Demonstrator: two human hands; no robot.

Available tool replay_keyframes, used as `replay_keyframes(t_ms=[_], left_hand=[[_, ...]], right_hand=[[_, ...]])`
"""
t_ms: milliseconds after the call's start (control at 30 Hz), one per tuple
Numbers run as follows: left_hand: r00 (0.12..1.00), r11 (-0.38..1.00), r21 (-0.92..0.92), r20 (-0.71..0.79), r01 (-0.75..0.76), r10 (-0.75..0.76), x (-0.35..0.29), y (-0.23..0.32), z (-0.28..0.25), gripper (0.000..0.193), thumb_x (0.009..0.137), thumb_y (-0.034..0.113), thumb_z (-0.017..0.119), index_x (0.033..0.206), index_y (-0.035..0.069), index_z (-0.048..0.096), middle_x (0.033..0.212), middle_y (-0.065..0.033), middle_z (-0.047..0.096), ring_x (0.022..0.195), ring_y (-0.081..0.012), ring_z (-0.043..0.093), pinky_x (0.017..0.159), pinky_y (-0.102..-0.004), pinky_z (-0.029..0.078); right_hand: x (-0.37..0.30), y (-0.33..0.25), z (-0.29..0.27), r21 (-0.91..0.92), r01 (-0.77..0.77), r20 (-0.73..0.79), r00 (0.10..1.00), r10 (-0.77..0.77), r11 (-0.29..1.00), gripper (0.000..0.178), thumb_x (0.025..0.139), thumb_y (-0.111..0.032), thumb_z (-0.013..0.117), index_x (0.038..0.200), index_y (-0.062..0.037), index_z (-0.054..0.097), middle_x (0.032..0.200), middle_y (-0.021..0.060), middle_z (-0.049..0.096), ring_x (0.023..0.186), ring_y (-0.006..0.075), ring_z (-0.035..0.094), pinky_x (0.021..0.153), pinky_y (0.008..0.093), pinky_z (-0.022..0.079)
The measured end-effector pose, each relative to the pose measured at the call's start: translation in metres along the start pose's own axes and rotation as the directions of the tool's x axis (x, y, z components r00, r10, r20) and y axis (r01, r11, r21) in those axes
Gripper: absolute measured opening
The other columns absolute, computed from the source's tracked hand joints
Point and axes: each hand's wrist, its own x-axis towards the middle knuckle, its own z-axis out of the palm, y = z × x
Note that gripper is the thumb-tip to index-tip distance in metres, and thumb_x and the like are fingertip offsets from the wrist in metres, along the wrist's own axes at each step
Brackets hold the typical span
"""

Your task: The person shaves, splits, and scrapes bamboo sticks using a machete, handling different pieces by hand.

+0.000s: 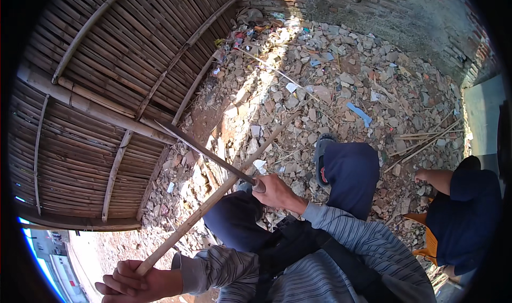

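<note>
My left hand point(152, 284) is closed round the near end of a long, thin wooden stick point(210, 200), which slants up and away to the right over the ground. In my right hand point(278, 191) is a machete point(205, 152), gripped by its handle, with the long dark blade pointing to the far left. Blade and stick cross just left of my right hand, between my knees. Whether the edge touches the stick or passes just above it, I cannot tell.
A slatted bamboo wall point(128, 52) stands at the left, a brick wall point(368, 4) at the back. Stone rubble point(341, 84) with litter covers the ground. Several thin sticks point(426, 143) lie at the right. Another person point(461, 212) sits on an orange seat point(425, 233) there.
</note>
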Motion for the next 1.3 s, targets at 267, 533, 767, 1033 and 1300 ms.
replay_keyframes(t_ms=[267, 533, 767, 1033, 1300], left_hand=[[0.998, 0.999, -0.042, 0.056, 0.013, -0.010, 0.004, -0.005, 0.001, 0.044, 0.111, 0.040, 0.047, 0.081, 0.011, 0.035, 0.067, 0.0005, 0.036, 0.043, -0.0075, 0.029, 0.044, -0.0219, 0.029], [0.985, 0.968, -0.183, -0.002, -0.171, 0.174, -0.002, -0.011, -0.033, 0.071, 0.082, 0.056, 0.074, 0.111, -0.005, 0.053, 0.095, -0.0112, 0.045, 0.092, -0.0241, 0.046, 0.085, -0.0399, 0.038], [0.964, 0.954, -0.160, 0.123, 0.255, -0.237, -0.033, -0.070, -0.024, 0.125, 0.057, 0.085, 0.084, 0.139, 0.002, 0.038, 0.111, -0.0073, 0.048, 0.110, -0.0254, 0.051, 0.098, -0.0446, 0.042], [0.885, 0.836, -0.411, 0.433, 0.364, -0.172, -0.040, -0.090, 0.011, 0.064, 0.100, 0.070, 0.049, 0.074, 0.012, 0.049, 0.046, 0.0017, 0.038, 0.033, -0.0104, 0.028, 0.040, -0.0242, 0.029], [0.934, 0.862, -0.380, 0.251, 0.336, -0.254, -0.046, -0.083, 0.029, 0.068, 0.103, 0.070, 0.040, 0.065, 0.014, 0.045, 0.045, 0.0036, 0.030, 0.036, -0.0074, 0.017, 0.041, -0.0269, 0.014]], right_hand=[[0.003, -0.007, -0.010, -0.009, 0.028, -0.031, 0.999, -0.028, 1.000, 0.021, 0.083, -0.015, 0.070, 0.082, 0.0048, 0.064, 0.063, 0.0232, 0.055, 0.060, 0.0411, 0.060, 0.059, 0.0471, 0.044], [0.010, -0.011, -0.019, -0.065, 0.028, -0.035, 0.999, -0.030, 0.997, 0.023, 0.085, -0.019, 0.070, 0.081, 0.0026, 0.064, 0.070, 0.0241, 0.064, 0.075, 0.0467, 0.066, 0.064, 0.0505, 0.050], [0.018, -0.003, -0.026, 0.133, -0.071, 0.119, 0.991, 0.055, 0.989, 0.032, 0.082, -0.023, 0.070, 0.073, 0.0046, 0.057, 0.062, 0.0174, 0.057, 0.058, 0.0249, 0.055, 0.060, 0.0437, 0.045], [0.019, -0.005, -0.023, 0.053, -0.030, 0.096, 0.995, 0.025, 0.998, 0.032, 0.082, -0.023, 0.071, 0.075, 0.0050, 0.057, 0.065, 0.0179, 0.060, 0.059, 0.0285, 0.058, 0.061, 0.0454, 0.045], [0.007, -0.060, -0.020, 0.024, 0.124, -0.032, 0.992, -0.123, 0.992, 0.020, 0.084, -0.015, 0.070, 0.083, 0.0042, 0.063, 0.065, 0.0211, 0.060, 0.063, 0.0418, 0.063, 0.060, 0.0461, 0.049]])
